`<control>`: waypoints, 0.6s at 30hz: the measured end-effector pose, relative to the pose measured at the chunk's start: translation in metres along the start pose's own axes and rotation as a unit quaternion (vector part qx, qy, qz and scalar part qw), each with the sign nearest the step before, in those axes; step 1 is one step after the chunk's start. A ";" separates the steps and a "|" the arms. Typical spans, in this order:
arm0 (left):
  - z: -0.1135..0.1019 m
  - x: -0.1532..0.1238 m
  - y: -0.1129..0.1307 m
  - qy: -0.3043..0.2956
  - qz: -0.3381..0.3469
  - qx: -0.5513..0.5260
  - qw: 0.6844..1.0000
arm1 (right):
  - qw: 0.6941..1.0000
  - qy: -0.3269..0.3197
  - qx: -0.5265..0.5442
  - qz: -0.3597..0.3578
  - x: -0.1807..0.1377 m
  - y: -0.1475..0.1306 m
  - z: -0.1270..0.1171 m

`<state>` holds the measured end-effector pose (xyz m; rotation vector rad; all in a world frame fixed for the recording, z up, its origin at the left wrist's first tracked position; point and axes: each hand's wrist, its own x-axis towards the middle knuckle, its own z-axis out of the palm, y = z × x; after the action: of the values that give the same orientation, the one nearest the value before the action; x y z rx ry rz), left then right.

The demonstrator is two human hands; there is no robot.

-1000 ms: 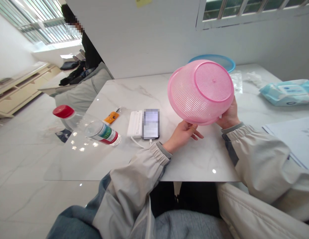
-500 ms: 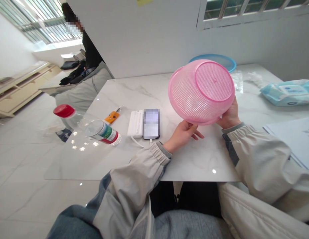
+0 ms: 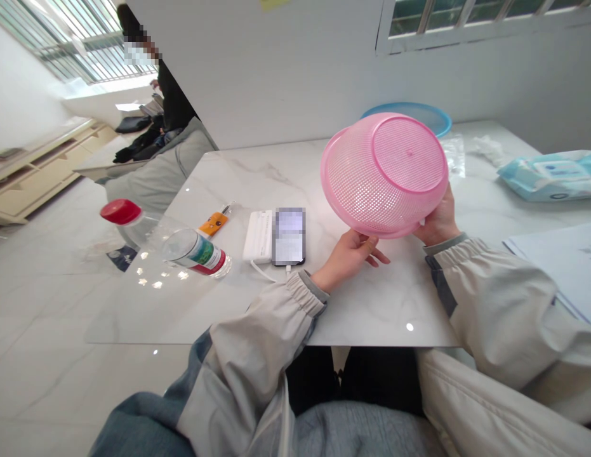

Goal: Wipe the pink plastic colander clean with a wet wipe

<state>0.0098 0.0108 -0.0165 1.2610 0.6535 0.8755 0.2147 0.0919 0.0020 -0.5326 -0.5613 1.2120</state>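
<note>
A pink plastic mesh basket (image 3: 362, 171) is held up over the white marbled table (image 3: 371, 311), tilted so its round base faces right and upward. My left hand (image 3: 348, 257) pinches the near lower rim between thumb and fingers, the other fingertips showing below it. On the basket's right side, my right hand (image 3: 440, 219) grips the rim and wall; part of its fingers is hidden behind the mesh. Left of my left hand lie a phone (image 3: 289, 236) with a blurred screen and a white power bank (image 3: 258, 237), with a white cable at their near end.
A clear bottle with a red cap (image 3: 120, 211) and an orange key pouch (image 3: 213, 224) are on the left. Behind the basket stands a blue mesh basket (image 3: 431, 117). Wipes (image 3: 552, 178) and paper sheets (image 3: 562, 260) lie right. A person in black (image 3: 174, 95) sits far left.
</note>
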 end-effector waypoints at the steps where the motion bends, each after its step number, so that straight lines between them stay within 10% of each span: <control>1: 0.000 0.000 0.000 0.000 0.000 0.000 1.000 | 1.000 -0.003 -0.003 -0.001 0.000 0.000 0.000; 18: 0.001 -0.002 0.003 0.004 -0.010 0.005 1.000 | 1.000 -0.001 -0.029 -0.002 0.002 0.001 -0.002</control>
<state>0.0090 0.0091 -0.0136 1.2591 0.6753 0.8623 0.2157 0.0938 -0.0006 -0.5796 -0.5999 1.1958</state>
